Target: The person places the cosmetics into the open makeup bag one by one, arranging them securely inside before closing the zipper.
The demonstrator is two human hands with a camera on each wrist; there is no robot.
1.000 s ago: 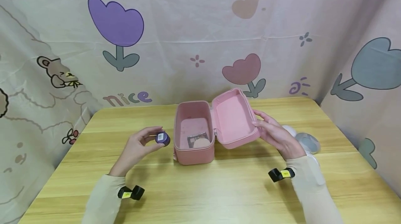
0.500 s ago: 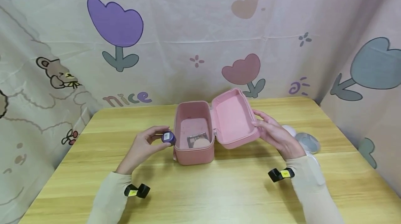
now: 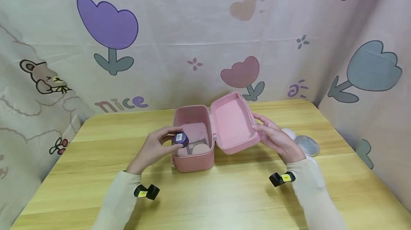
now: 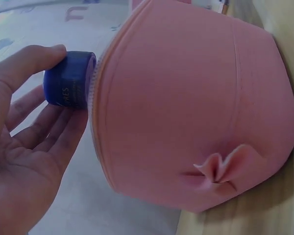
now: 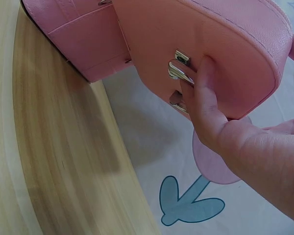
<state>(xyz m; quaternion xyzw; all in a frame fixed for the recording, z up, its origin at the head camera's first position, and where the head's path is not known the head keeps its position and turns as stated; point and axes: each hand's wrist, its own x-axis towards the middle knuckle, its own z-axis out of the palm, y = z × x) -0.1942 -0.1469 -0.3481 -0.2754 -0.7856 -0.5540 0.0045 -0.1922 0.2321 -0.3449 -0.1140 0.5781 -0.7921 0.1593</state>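
Note:
My left hand (image 3: pixel 155 148) pinches a small dark blue cream jar (image 3: pixel 181 139) between thumb and fingers, over the left rim of a pink cosmetic case (image 3: pixel 195 164). In the left wrist view, lettering shows on the jar (image 4: pixel 71 81) beside the case's zipper edge. Inside the case lie a flat clear-lidded palette (image 3: pixel 192 145) and a round beige puff (image 3: pixel 201 148). With my right hand (image 3: pixel 279 140) I hold the raised lid (image 3: pixel 232 123) by its outer edge. The right wrist view shows the thumb against the lid's outside, by a metal handle fitting (image 5: pixel 179 73).
Right of the lid, a greyish translucent round item (image 3: pixel 307 145) and a paler round one (image 3: pixel 289 133) lie on the wooden table (image 3: pixel 231 190), partly behind my right forearm. A patterned cloth (image 3: pixel 173 19) hangs behind the table's back edge.
My left hand has carried the jar rightward, from beside the case to over its opening. The right hand keeps holding the lid. The head view has shifted slightly.

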